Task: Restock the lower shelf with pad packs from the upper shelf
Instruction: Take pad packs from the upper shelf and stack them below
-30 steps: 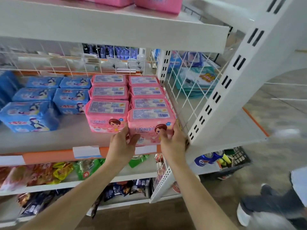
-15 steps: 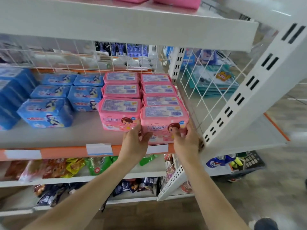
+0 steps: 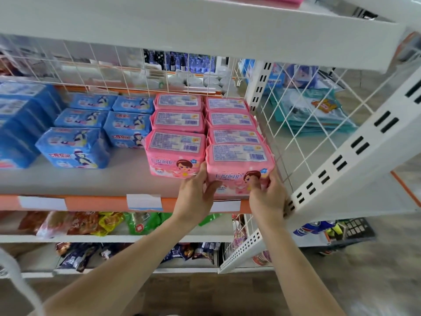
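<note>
Pink pad pack (image 3: 237, 160) sits at the shelf (image 3: 91, 179) front edge, its sides gripped between the left hand (image 3: 196, 197) and right hand (image 3: 268, 197), thumbs on its face.

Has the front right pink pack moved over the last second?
No. The front right pack is still the same step ahead of the left pack, its base at the orange strip; only the camera shifted.

Pink pad pack (image 3: 239, 166) upright, shelf (image 3: 91, 181) front-right.
</note>
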